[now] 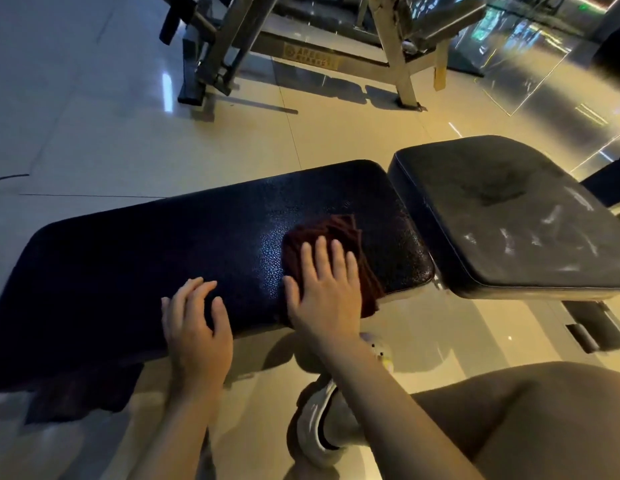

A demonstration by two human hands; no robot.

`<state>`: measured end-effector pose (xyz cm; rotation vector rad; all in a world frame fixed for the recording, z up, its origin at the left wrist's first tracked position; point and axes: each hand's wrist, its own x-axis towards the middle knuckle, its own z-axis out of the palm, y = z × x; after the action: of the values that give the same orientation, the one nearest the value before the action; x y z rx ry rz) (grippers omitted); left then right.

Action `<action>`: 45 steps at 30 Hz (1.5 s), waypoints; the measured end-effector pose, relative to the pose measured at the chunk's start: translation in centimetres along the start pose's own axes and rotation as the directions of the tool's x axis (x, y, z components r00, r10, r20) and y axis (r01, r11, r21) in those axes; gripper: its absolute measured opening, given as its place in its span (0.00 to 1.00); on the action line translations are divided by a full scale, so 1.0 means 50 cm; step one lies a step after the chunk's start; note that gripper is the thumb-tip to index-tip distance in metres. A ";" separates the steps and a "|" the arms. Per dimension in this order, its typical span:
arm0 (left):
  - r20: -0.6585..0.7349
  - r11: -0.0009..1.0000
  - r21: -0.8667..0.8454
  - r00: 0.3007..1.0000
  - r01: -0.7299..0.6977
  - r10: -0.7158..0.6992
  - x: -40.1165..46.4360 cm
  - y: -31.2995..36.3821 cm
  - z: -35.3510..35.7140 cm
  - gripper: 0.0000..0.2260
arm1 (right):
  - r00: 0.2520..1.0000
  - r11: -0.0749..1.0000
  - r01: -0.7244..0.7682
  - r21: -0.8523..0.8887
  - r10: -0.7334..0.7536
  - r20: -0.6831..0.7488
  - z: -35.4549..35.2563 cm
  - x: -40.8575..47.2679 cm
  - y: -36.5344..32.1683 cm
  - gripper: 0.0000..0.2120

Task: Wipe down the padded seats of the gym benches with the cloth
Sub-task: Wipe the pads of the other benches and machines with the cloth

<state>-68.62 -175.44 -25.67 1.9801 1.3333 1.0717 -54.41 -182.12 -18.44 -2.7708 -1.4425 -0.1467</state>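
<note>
Pressing flat, right hand [324,289] spreads fingers on soft, limp folded cloth [339,251], likely bunching unless palmed centrally; left hand [197,323] rests loosely open on long pad [146,258], holding nothing.

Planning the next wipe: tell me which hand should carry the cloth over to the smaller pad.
Right. The right hand already presses flat on the cloth, near the smaller pad. The left hand rests bare on the long pad, farther away.

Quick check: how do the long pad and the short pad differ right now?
The long pad looks evenly dark; the short pad shows pale streaks. The long pad has the cloth and both hands on it; the short pad is bare. Both are black and padded.
</note>
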 end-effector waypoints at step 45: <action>0.063 0.986 -0.075 0.987 0.152 -0.147 -0.013 0.036 -0.133 0.18 | 0.915 0.917 0.396 -0.051 -0.390 0.100 0.022 -0.042 -0.049 0.28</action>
<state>-73.39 -176.79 -20.84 1.8091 1.3640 0.9752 -57.55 -182.38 -19.79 -2.5254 -2.0431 -0.0805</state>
